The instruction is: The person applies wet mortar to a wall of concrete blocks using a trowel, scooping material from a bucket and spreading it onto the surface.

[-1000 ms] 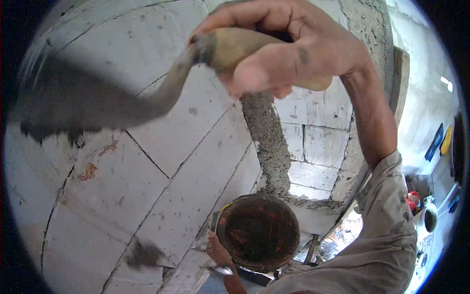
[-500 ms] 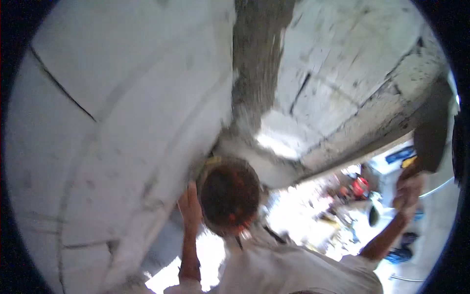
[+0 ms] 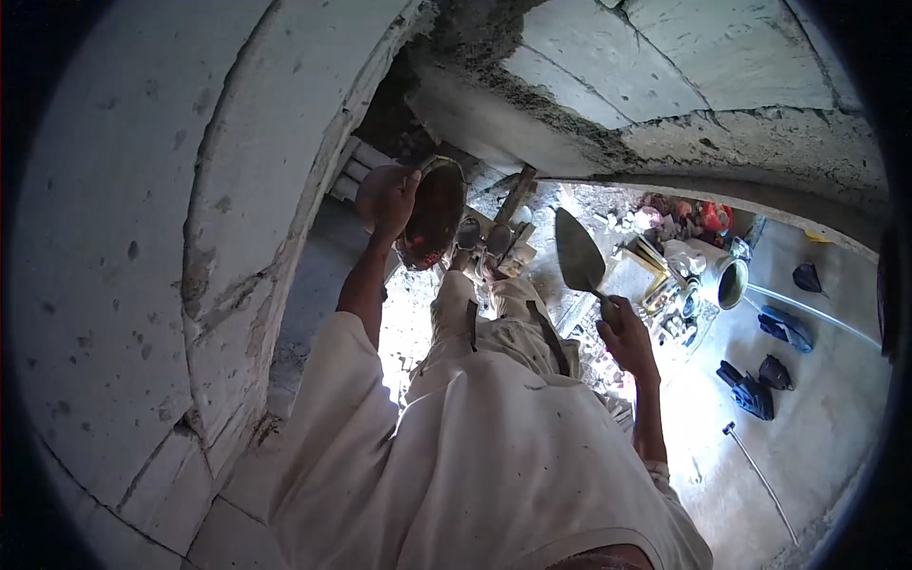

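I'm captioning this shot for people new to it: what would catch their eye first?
Probably the pointed grey metal trowel, held up at centre by the right hand. Next, the round dark reddish pan gripped by the left hand, close to the pale grey block wall filling the left side.

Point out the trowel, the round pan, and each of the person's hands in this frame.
trowel point(image 3: 577, 255), head view, on the flat blade.
round pan point(image 3: 435, 211), head view, on its dark inside.
left hand point(image 3: 388, 198), head view, back of the hand.
right hand point(image 3: 624, 332), head view, on the knuckles.
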A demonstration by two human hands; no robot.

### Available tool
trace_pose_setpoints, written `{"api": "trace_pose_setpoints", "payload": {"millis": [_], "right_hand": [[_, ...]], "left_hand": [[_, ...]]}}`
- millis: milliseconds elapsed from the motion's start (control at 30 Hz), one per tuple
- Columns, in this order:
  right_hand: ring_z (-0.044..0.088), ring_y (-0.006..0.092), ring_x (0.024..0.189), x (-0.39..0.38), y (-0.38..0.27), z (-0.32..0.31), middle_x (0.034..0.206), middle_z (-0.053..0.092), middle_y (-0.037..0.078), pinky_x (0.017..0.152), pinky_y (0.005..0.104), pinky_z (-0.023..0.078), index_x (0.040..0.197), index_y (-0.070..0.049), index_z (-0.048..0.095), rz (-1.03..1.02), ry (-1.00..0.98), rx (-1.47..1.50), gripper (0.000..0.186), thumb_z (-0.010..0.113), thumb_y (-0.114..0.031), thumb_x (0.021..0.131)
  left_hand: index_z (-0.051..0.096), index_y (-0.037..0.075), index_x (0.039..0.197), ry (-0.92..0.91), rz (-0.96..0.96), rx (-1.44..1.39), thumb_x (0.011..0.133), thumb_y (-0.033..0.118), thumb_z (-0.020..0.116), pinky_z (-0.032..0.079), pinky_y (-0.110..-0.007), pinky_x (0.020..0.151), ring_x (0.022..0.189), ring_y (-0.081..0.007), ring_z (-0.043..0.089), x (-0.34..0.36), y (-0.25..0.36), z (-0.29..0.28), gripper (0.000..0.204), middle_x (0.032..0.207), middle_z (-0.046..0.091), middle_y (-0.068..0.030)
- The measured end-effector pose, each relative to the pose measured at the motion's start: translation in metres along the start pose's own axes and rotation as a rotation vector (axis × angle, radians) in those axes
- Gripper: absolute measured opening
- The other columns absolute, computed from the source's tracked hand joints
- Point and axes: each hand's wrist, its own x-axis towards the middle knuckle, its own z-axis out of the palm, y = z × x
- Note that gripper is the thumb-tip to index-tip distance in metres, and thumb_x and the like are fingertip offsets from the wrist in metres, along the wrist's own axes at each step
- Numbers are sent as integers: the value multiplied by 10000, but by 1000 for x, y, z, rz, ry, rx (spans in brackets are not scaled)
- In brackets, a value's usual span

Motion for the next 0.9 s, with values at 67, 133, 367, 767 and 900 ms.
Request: {"api": "trace_pose_setpoints", "payload": {"millis": [67, 133, 367, 767, 900], "right_hand": [[606, 400, 871, 10, -34, -2, 934, 625, 221, 745, 467, 475, 1233, -85, 435, -85, -88, -13, 498, 621, -208, 787], [608, 401, 869, 17, -43, 1, 934, 625, 225, 745, 461, 479, 1242, -87, 409, -255, -140, 28, 511, 614, -179, 783], [615, 406, 881, 39, -88, 34, 917, 635, 226, 757, 472, 478, 1212, -89, 424, -442, -299, -79, 480, 611, -332, 843], [618, 352, 858, 42, -78, 62, 974, 616, 206, 751, 423, 484, 1205, -61, 466, -484, -385, 167, 492, 628, -353, 844], [625, 299, 838, 38, -75, 43, 977, 618, 164, 750, 405, 490, 1224, -71, 460, -487, -506, 129, 511, 646, -350, 838]], "left_hand": [[661, 36, 960, -53, 4, 51, 890, 534, 492, 459, -384, 747, 819, -289, 619, 12, 9, -10, 530, 860, 654, -121], [666, 35, 968, -128, 18, 105, 871, 575, 494, 462, -389, 742, 827, -288, 627, 14, 26, -29, 575, 874, 661, -128], [631, -101, 889, 153, -453, -173, 803, 726, 434, 456, -443, 675, 735, -338, 622, 15, 11, -38, 855, 812, 645, -211], [419, -20, 1312, 446, -774, -934, 877, 674, 356, 475, -377, 718, 942, -244, 578, 26, 68, 22, 821, 1219, 538, -138], [419, -36, 1308, 649, -778, -857, 872, 689, 334, 466, -383, 800, 1024, -269, 559, 36, 45, 25, 850, 1247, 529, -144]]}}
